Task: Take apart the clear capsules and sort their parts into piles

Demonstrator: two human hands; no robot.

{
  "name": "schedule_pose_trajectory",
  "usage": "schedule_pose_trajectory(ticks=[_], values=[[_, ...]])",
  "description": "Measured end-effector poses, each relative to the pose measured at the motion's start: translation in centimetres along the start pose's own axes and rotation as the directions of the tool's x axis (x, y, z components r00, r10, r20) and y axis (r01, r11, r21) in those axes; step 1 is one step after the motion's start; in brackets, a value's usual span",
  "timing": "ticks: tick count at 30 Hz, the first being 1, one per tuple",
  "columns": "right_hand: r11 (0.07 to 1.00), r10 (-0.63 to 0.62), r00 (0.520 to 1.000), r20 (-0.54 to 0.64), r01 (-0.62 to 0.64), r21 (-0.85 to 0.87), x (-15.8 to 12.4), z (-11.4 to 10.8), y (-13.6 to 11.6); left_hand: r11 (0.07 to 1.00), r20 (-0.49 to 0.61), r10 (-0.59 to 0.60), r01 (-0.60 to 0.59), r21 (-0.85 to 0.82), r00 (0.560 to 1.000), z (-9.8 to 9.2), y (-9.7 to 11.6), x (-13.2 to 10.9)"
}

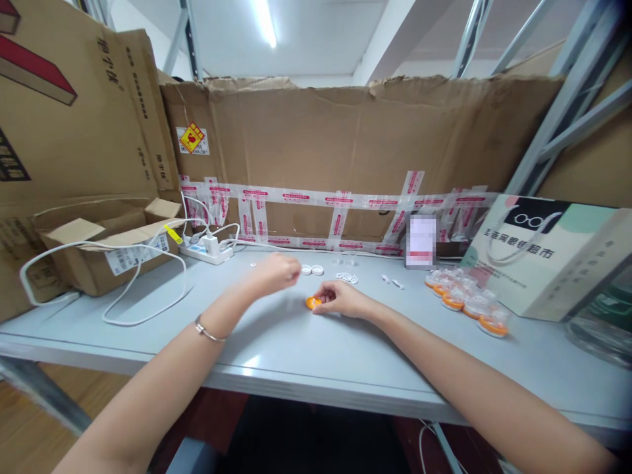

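My right hand (345, 298) grips a small round orange piece (312, 303) by its edge, low over the table. Something pale shows inside that piece. To its upper left, my left hand (277, 273) is closed with the fingertips together; whether they pinch anything is hidden. Just right of those fingertips lie two white rings (316, 270). A cluster of small white gear-like parts (347, 278) rests behind my right hand. Farther back are some clear plastic pieces (350, 262), and a tiny white part (253, 264) lies left of my left hand.
Several clear-domed orange and white assemblies (464, 299) stand on the right, beside a paper bag (533, 263). Two small white parts (392, 282) lie before a propped phone-like screen (421, 241). A power strip (207, 251), white cable (143, 322) and open carton (99, 263) occupy the left.
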State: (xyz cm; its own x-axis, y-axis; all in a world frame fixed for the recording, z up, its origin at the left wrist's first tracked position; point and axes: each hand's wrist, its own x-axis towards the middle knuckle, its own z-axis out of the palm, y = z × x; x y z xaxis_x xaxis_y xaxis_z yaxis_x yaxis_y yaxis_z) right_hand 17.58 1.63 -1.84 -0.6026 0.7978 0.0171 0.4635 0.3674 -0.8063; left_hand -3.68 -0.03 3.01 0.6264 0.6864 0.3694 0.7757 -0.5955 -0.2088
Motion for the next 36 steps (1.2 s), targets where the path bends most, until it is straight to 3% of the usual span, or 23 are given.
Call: schedule_pose_trajectory(ticks=[2, 3, 6, 8, 15, 21, 25, 29, 32, 36], values=[[1.000, 0.007, 1.000, -0.008, -0.007, -0.006, -0.1, 0.0, 0.0, 0.968, 0.120, -0.249, 0.248, 0.023, 0.961, -1.1, -3.3, -0.9], [1.000, 0.010, 1.000, -0.011, -0.010, -0.011, -0.1, 0.0, -0.1, 0.954, 0.148, -0.301, 0.297, 0.044, 0.942, -1.4, -5.0, -1.6], [0.999, 0.015, 1.000, -0.019, -0.016, -0.032, -0.1, 0.0, -0.3, 0.942, 0.240, -0.335, 0.330, 0.063, 0.911, -1.4, -9.0, -3.6], [0.999, 0.018, 1.000, -0.022, -0.019, -0.041, -0.2, -0.1, -0.4, 0.942, 0.287, -0.334, 0.331, 0.060, 0.898, -0.8, -10.4, -4.9], [0.999, 0.024, 1.000, -0.016, -0.024, -0.032, -0.3, -0.2, -0.5, 0.951, 0.347, -0.293, 0.310, 0.007, 0.891, 1.3, -11.2, -6.6], [1.000, 0.012, 1.000, -0.002, -0.012, -0.014, -0.2, -0.1, -0.5, 0.957, 0.365, -0.276, 0.289, 0.017, 0.890, 1.7, -11.3, -6.7], [1.000, 0.011, 1.000, 0.002, -0.011, -0.021, -0.3, -0.1, -0.5, 0.955, 0.307, -0.295, 0.286, 0.077, 0.905, 0.5, -10.4, -6.2], [1.000, 0.013, 1.000, -0.003, -0.013, -0.011, -0.3, -0.1, -0.7, 0.965, 0.164, -0.261, 0.253, 0.067, 0.951, -0.9, -6.6, -4.2], [0.997, 0.022, 0.999, -0.046, -0.019, 0.069, -0.3, -0.4, -0.8, 0.962, 0.113, -0.195, 0.212, -0.170, 0.974, -0.9, -2.8, -2.5], [0.972, 0.036, 0.987, -0.154, 0.002, 0.237, -0.1, -1.1, -1.2, 0.843, 0.126, -0.046, 0.106, -0.527, 0.991, 0.5, 0.5, -1.2]])
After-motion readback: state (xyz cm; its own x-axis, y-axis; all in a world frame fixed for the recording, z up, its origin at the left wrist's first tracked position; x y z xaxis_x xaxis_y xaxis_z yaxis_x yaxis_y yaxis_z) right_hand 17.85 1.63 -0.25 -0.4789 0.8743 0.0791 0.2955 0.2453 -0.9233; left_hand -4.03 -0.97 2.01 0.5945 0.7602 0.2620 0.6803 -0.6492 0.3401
